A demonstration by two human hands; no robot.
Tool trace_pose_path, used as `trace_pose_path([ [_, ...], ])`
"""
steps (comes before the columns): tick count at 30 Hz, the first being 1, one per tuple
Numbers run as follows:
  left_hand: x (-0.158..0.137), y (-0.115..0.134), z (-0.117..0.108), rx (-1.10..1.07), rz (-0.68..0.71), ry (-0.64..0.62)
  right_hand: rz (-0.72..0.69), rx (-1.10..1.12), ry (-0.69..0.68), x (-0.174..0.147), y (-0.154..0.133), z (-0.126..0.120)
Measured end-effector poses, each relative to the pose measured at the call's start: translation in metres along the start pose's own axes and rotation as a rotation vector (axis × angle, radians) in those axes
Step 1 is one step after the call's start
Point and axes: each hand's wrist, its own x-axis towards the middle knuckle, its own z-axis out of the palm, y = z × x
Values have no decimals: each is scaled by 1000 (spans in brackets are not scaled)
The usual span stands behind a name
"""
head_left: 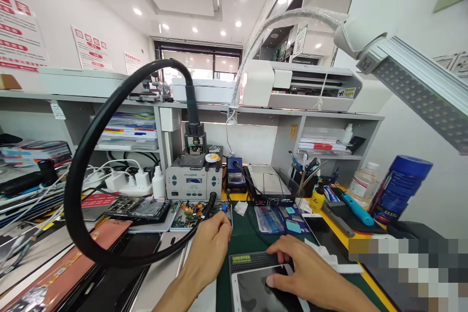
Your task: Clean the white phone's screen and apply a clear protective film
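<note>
A white-framed tablet with a dark screen lies on a black perforated pad on the green mat. My right hand rests over its upper right part. Its thumb touches the screen and its bent fingers reach the pad beyond the top edge, with a gap between thumb and fingers. My left hand hovers left of the pad in a closed curl. Its fingertips face away, so anything inside them is hidden. Just behind it, a black hose loops up from the hot air station.
A tray of small circuit parts sits behind my left hand. Stacked device panels fill the left. A blue parts case, a dark phone and white tissue lie right. A lamp overhangs the right side.
</note>
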Motion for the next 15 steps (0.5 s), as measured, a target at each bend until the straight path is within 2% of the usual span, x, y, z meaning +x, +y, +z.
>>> trace_pose_path([
  [9, 3, -5, 0, 10, 20, 22, -38, -90, -231, 25, -27, -17],
  [12, 4, -6, -1, 7, 23, 31, -61, -107, -306, 34, -37, -18],
  [15, 4, -5, -2, 28, 30, 32, -73, -112, -320, 38, -39, -13],
])
